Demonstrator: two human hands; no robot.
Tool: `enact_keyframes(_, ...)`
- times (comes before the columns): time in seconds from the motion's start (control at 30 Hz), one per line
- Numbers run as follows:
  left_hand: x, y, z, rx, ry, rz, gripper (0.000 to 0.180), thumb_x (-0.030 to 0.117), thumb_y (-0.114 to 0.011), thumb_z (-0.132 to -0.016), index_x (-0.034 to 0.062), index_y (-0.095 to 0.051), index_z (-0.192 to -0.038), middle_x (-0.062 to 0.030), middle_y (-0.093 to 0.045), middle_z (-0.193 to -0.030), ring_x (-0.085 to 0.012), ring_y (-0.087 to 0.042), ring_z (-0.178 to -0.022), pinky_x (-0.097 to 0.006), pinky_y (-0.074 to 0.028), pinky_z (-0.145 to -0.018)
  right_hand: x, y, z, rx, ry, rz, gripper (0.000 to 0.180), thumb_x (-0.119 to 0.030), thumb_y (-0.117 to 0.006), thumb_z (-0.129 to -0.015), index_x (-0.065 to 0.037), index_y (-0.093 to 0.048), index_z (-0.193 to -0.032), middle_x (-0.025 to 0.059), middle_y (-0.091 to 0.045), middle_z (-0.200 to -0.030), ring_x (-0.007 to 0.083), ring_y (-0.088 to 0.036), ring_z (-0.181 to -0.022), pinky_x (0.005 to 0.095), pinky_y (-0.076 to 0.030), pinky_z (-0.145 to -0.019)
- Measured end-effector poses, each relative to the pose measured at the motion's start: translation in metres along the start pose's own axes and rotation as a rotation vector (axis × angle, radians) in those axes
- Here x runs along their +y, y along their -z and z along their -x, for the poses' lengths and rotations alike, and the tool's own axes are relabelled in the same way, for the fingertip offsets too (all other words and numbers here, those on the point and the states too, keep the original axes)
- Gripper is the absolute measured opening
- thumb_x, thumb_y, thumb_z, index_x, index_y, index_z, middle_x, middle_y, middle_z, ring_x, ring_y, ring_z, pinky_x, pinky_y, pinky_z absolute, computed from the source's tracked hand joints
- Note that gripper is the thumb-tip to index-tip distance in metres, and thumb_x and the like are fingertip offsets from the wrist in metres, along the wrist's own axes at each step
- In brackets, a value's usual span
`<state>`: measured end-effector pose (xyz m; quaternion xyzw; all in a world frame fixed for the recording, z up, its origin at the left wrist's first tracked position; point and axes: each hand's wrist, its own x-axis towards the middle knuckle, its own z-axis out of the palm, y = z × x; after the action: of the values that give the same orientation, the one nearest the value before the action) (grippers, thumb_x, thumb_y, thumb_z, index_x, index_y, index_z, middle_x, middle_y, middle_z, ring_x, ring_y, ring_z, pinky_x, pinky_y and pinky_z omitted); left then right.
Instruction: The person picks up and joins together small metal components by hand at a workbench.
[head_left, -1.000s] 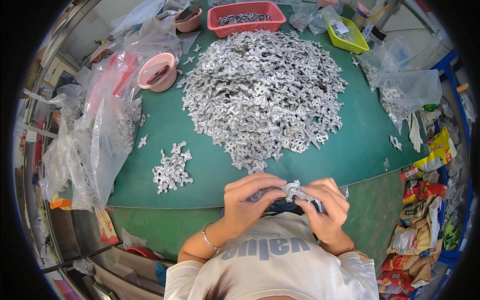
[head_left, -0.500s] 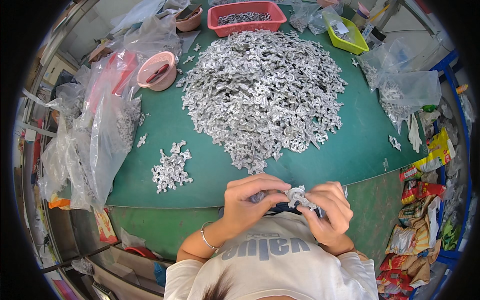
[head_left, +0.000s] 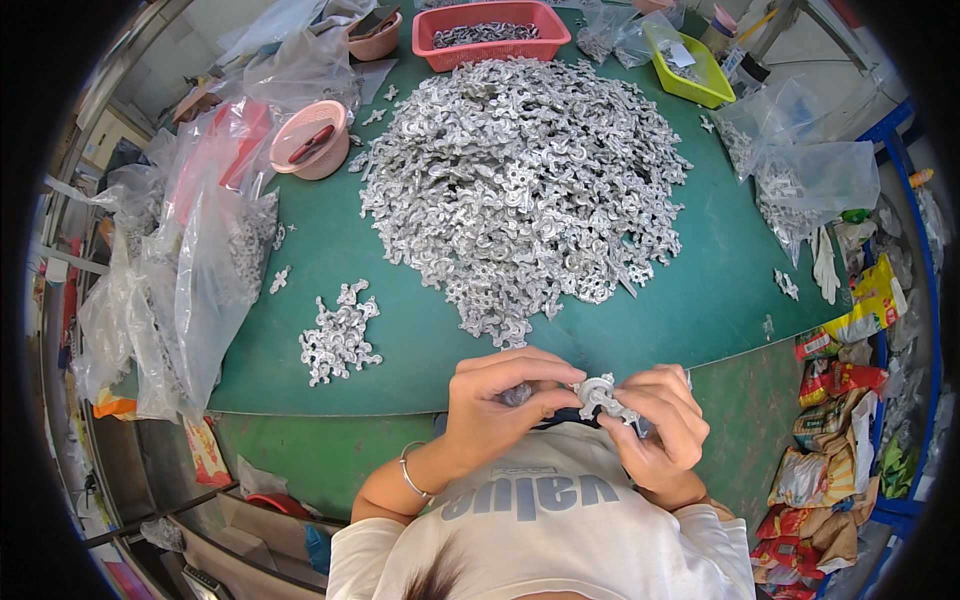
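Between my two hands, just in front of the table's near edge, is a small silver-grey metal casting [head_left: 600, 392] with rounded lobes and a curved middle. My left hand [head_left: 500, 405] is closed, its thumb and fingertips pinching the casting's left side. The fingers of my right hand [head_left: 662, 420] are curled around its right end, hiding part of it. Beyond my hands rises a big heap of similar metal castings [head_left: 520, 190]. Left of them lies a small pile of castings [head_left: 340, 335].
A pink bowl [head_left: 330, 165] with a red-handled tool stands left of the heap. At the back are a red basket [head_left: 490, 60] and a yellow-green basket [head_left: 715, 92]. Plastic bags [head_left: 190, 270] crowd the green table's [head_left: 420, 385] left side; another bag [head_left: 820, 180] lies right, near a white glove [head_left: 826, 265].
The casting has turned slightly between my fingers, so its curved middle faces up more. Both hands keep their grip in nearly the same place.
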<state>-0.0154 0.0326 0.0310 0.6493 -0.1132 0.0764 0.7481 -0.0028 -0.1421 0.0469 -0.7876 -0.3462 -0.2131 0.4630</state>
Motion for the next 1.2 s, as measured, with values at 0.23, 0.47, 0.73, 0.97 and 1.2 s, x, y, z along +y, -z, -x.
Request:
enact_keyframes(0.23, -0.003, 0.004, -0.002, -0.047, -0.068, -0.055, 0.015, -0.007, -0.067, -0.065, -0.0059, -0.063, -0.080, -0.0142, -0.062, -0.073, -0.0134, -0.056, -0.054, -0.021, -0.043, -0.047, 0.008, 0.001, 0.004, -0.033, -0.034, -0.142, 0.018, -0.005, -0.071, -0.063, 0.003, -0.057, -0.072, 0.0106, -0.057, -0.063, 0.0229, -0.055, -0.057, 0.0302, -0.037, -0.052)
enact_keyframes(0.47, -0.001, 0.001, 0.000, -0.041, 0.288, 0.153, 0.008, 0.003, -0.065, -0.074, -0.0033, -0.061, -0.073, -0.0076, -0.059, -0.066, -0.0075, -0.050, -0.048, -0.018, -0.036, -0.042, 0.003, -0.002, 0.014, -0.048, -0.417, -0.406, 0.015, -0.006, -0.054, -0.081, 0.004, -0.054, -0.070, 0.0110, -0.056, -0.063, 0.0185, -0.055, -0.056, 0.0275, -0.039, -0.052)
enact_keyframes(0.73, 0.000, 0.004, -0.001, -0.019, 0.566, 0.436, 0.015, 0.014, -0.061, -0.082, 0.0002, -0.059, -0.076, -0.0028, -0.057, -0.061, -0.0030, -0.045, -0.045, -0.015, -0.029, -0.036, 0.000, 0.001, 0.015, -0.096, -0.853, -0.945, 0.029, -0.015, -0.044, -0.091, 0.008, -0.055, -0.077, 0.0104, -0.059, -0.070, 0.0146, -0.057, -0.058, 0.0257, -0.045, -0.056)
enact_keyframes(0.97, 0.000, 0.003, -0.003, -0.020, 0.570, 0.460, 0.015, 0.013, -0.060, -0.083, 0.0001, -0.058, -0.076, -0.0028, -0.057, -0.061, -0.0032, -0.045, -0.044, -0.015, -0.030, -0.037, 0.001, 0.003, 0.019, -0.105, -0.786, -0.943, 0.027, -0.015, -0.046, -0.090, 0.009, -0.055, -0.083, 0.0126, -0.060, -0.073, 0.0154, -0.059, -0.060, 0.0267, -0.047, -0.057)
enact_keyframes(1.2, 0.000, 0.004, -0.003, -0.007, 0.572, 0.461, 0.014, 0.012, -0.060, -0.082, 0.0003, -0.059, -0.074, -0.0028, -0.057, -0.062, -0.0031, -0.046, -0.046, -0.015, -0.031, -0.038, 0.000, -0.001, 0.019, -0.081, -0.768, -0.903, 0.023, -0.013, -0.049, -0.089, 0.009, -0.055, -0.085, 0.0128, -0.060, -0.074, 0.0155, -0.059, -0.061, 0.0262, -0.048, -0.058)
